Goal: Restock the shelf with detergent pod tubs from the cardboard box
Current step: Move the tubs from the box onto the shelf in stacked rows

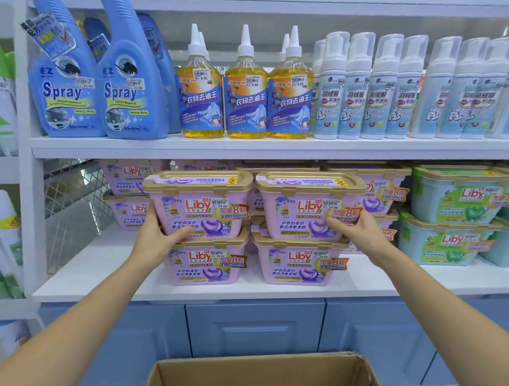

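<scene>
Two pink Liby pod tubs with gold lids sit side by side on top of two more at the front of the white lower shelf [100, 273]. My left hand [157, 239] grips the left side of the upper left tub [199, 206]. My right hand [358, 226] grips the right side of the upper right tub [305, 208]. The lower left tub [205, 262] and lower right tub [299, 263] rest on the shelf board. More pink tubs stand stacked behind them. The open cardboard box [259, 374] is below, at the bottom middle; its inside is hidden.
Green Liby tubs [456, 214] are stacked to the right on the same shelf. The shelf above holds blue spray bottles [128, 90], yellow bottles [245, 95] and white foam pump bottles [385, 96]. A wire mesh divider [75, 205] closes the left end. Blue cabinet doors [255, 325] are below.
</scene>
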`<state>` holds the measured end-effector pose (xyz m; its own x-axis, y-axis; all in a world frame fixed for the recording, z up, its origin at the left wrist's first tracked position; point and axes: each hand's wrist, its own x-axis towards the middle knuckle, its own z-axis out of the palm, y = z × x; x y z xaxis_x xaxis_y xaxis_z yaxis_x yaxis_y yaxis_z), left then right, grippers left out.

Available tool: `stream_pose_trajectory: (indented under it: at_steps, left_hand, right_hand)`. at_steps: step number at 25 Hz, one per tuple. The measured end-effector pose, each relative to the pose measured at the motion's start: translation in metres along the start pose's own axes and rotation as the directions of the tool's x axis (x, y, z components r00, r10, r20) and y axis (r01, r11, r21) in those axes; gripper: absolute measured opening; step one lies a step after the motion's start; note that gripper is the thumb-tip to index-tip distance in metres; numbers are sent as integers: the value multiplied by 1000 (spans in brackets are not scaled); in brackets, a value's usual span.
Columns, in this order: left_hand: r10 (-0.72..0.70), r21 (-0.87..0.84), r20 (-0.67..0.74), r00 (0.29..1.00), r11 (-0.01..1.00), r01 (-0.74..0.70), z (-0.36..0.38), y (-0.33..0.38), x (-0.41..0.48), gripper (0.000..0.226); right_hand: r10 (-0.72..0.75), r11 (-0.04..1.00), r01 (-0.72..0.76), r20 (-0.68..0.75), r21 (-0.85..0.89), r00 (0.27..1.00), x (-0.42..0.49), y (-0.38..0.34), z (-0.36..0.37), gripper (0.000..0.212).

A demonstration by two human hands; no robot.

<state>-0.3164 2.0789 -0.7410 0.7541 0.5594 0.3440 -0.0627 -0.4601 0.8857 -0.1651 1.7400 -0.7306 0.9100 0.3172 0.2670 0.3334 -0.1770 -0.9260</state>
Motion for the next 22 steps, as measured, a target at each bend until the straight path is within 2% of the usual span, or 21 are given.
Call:
stream_pose_trajectory:
  at_steps: [2, 5, 10, 12, 15, 17, 19, 20, 22]
  left_hand:
    - [10, -4, -14, 1000, 1000, -10, 1, -3, 0, 71]
    - [14, -8, -23, 1000, 1000, -14, -4, -9, 1, 69]
    - [27, -12, -9, 1000, 1000, -27, -10, -17, 3, 68]
    - [32, -9, 8, 999, 999, -32, -8, -18, 3, 69]
    - [8, -48, 63, 998, 999, -5, -8, -19, 2, 76]
    - [-2, -78, 78, 997, 997, 8, -7, -21, -3, 83]
    - [-21, -83, 10, 1000, 996, 22, -5, -32, -12, 91]
    - [-43, -84, -25, 999, 996, 40, -4, -42, -17, 94]
    - [-113, -40, -26, 993, 993, 112, 1, -64, -29, 100]
  right_hand:
    - [4, 1000, -4, -16, -1, 1000, -3, 2, 2, 81]
    - [26, 1000, -26, -16, -2, 1000, -6, -1, 10, 55]
    - [12, 1000, -12, 47, -1, 999, -3, 0, 20, 40]
    - [4, 1000, -3, 44, -14, 999, -3, 3, 20, 54]
    - [-35, 999, 37, 51, -33, 998, -8, 8, 18, 91]
    - [-34, 999, 34, 4, 2, 999, -13, 16, 17, 85]
    - [-11, 999, 14, -72, 45, 997, -24, 31, 17, 78]
    - [1, 998, 5, -104, 59, 995, -31, 40, 18, 83]
    - [49, 996, -40, -118, 78, 992, -46, 60, 24, 106]
